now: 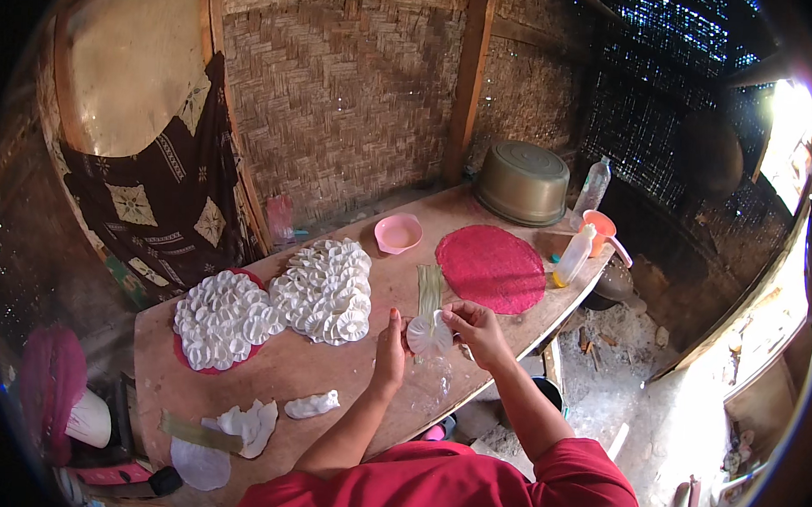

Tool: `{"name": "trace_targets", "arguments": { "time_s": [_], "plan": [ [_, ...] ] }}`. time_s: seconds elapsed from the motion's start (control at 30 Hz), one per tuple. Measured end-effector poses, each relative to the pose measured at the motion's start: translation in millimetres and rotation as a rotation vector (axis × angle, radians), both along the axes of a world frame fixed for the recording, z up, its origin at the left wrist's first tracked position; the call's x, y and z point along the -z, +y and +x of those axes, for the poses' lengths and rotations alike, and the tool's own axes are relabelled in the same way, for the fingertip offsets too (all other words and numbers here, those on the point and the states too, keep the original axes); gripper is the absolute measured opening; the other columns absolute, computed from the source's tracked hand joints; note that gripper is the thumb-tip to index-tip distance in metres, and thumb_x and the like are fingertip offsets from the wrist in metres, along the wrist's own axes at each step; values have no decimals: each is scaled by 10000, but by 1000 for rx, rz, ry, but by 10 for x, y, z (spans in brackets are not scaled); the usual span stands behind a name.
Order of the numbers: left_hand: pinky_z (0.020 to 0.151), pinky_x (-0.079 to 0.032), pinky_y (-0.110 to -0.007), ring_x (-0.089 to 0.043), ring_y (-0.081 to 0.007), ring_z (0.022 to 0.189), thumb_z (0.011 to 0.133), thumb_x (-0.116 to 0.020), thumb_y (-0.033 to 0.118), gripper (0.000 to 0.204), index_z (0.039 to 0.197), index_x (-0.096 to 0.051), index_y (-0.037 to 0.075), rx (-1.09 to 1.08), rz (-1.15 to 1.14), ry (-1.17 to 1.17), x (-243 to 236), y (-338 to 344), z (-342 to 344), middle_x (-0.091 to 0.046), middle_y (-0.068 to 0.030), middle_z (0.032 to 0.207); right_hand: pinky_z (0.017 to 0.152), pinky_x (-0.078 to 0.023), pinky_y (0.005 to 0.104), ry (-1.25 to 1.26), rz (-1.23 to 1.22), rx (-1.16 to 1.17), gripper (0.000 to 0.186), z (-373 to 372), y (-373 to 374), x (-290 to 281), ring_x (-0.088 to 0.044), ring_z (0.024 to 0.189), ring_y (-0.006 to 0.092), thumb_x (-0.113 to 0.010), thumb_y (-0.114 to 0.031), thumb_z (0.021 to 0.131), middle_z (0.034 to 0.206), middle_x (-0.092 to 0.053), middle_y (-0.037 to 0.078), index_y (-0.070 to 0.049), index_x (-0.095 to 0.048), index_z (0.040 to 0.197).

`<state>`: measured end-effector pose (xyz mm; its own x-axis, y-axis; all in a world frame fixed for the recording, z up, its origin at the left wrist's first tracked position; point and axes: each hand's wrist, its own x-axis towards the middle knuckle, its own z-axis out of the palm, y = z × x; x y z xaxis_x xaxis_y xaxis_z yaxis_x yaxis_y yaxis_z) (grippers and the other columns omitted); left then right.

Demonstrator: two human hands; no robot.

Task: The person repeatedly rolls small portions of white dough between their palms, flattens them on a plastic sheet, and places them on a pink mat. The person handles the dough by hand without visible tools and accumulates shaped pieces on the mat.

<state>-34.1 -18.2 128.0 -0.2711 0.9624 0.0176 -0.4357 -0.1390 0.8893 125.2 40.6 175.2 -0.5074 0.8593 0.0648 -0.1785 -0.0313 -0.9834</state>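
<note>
In front of me, a thin white pleated disc of dough (430,334) lies against a pale green leaf strip (429,288) that reaches away over the table. My right hand (478,334) pinches the disc's right edge and the strip between thumb and fingers. On the other side, my left hand (390,349) has its thumb pointing up, while its fingers curl against the disc's left edge and are partly hidden behind it. Clear plastic film (428,379) lies on the table just below both hands.
Piles of white pleated discs (322,291) cover the table's left half. Beyond my hands are a round red mat (491,269), a pink bowl (398,234), an upturned metal pot (522,182) and a squeeze bottle (574,257). White dough (312,404) lies near my left forearm.
</note>
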Motion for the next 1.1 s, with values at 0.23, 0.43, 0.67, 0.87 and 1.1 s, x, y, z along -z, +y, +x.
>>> {"name": "trace_targets", "arguments": {
  "time_s": [0.23, 0.43, 0.67, 0.87, 1.1],
  "plan": [
    [505, -324, -220, -431, -48, 560, 984, -335, 573, 625, 833, -632, 45, 27, -21, 107, -74, -49, 20, -535, 24, 661, 586, -462, 239, -272, 329, -28, 246, 47, 31, -177, -570, 674, 66, -698, -180, 872, 843, -647, 16, 24, -656, 1002],
    [556, -390, -263, -499, -104, 602, 998, -352, 517, 587, 862, -637, 23, 1, 35, 372, -178, -109, 10, -545, -22, 657, 574, -471, 267, -494, 511, 2, 264, 42, -37, -357, -574, 608, 112, -758, -162, 788, 807, -638, 53, -25, -675, 999],
    [648, -458, -324, -601, -190, 762, 1006, -384, 426, 508, 970, -632, -16, -104, 254, 734, -184, -89, 13, -633, -116, 853, 655, -487, 285, -340, 914, 2, 216, 13, 111, -238, -618, 672, 159, -765, -133, 767, 824, -653, 88, -24, -683, 935],
    [624, -454, -251, -550, -113, 711, 1007, -358, 456, 518, 1087, -647, 33, -175, 85, 624, 79, -122, -188, -636, -82, 952, 654, -482, 289, -395, 283, 13, 198, 356, 813, 283, -605, 735, 102, -743, -150, 818, 795, -681, 44, 29, -692, 887],
    [734, -495, -356, -619, -246, 941, 854, -695, 238, 314, 1101, -629, 55, -137, -304, 1108, 297, -956, -965, -626, -131, 1046, 602, -480, 324, -867, 349, 582, 360, 1160, 2011, 902, -608, 604, 160, -691, -358, 852, 639, -657, 70, -6, -721, 780]
  ]
}}
